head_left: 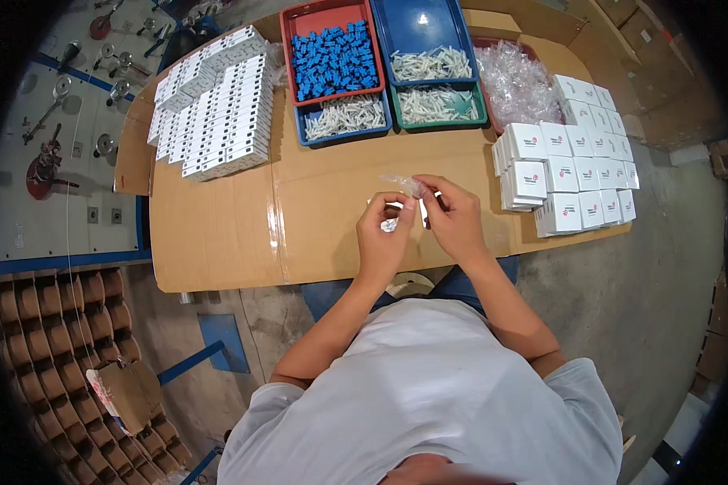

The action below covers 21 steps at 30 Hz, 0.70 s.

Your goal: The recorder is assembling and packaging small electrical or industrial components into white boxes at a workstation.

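Close together over the cardboard-covered table (323, 186), my two hands work on a small clear plastic bag (398, 179). My right hand (459, 226) pinches it between thumb and forefinger. The thumb and forefinger of my left hand (383, 242) also close at the bag's near edge. Below and between the hands a white, shiny thing (389, 225) shows in part; my fingers hide the rest, and its kind is unclear.
White boxes (226, 121) are stacked at the left, and more white boxes (562, 174) at the right. Along the back stand a red tray (286, 48) of blue plastic pieces, blue trays (416, 28) and a green tray (441, 125) of white pieces, and a heap of clear bags (516, 85).
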{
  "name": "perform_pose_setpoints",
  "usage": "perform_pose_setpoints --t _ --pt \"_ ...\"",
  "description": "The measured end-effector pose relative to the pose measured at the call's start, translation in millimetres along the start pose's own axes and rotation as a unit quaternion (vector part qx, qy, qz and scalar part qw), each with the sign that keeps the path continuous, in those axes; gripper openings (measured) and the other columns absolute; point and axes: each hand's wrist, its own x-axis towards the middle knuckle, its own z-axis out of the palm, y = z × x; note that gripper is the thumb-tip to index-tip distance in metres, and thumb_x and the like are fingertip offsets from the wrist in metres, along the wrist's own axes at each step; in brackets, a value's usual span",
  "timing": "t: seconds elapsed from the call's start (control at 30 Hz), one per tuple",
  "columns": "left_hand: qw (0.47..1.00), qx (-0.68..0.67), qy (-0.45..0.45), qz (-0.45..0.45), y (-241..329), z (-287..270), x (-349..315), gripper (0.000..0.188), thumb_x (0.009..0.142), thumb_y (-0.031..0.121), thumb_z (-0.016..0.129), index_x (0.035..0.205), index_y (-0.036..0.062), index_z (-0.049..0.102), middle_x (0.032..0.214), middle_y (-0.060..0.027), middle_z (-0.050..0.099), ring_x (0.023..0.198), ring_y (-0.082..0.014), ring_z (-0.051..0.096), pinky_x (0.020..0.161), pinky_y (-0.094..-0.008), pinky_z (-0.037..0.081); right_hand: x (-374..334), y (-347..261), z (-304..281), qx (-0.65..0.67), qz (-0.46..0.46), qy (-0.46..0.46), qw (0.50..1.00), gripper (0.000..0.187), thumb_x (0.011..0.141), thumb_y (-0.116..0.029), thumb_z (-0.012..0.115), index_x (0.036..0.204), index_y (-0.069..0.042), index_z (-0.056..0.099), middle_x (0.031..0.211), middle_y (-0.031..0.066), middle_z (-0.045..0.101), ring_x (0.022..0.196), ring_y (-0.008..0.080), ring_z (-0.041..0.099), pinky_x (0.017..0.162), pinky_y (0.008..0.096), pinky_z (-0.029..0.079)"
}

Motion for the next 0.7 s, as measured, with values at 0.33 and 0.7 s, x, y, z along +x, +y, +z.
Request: perform_pose_setpoints --t 0.33,0.7 --pt "0.881 -0.405 -0.049 -0.238 -8.3 -1.4 6.2 0.041 0.11 0.034 0.052 0.136 0.0043 0.061 0.127 -0.0058 0.067 0.112 -0.0153 0.063 0.093 -0.0353 0.052 4.7 3.1 1.4 0.244 0.117 -0.068 0.96 0.022 0.096 0.003 0.064 0.118 0.002 0.068 0.108 0.0066 0.067 0.077 0.0104 0.069 0.06 0.0222 0.057" --pt "0.84 -0.464 -0.024 -0.282 -9.8 -4.3 6.3 0.04 0.107 0.041 0.055 0.128 0.0085 0.065 0.121 -0.0011 0.067 0.108 -0.0126 0.06 0.095 -0.0343 0.046 8.8 10.5 -2.6 0.236 0.137 -0.086 0.958 0.009 0.097 0.0 0.066 0.106 0.002 0.063 0.087 0.004 0.068 0.068 0.0069 0.062 0.056 0.0221 0.052"
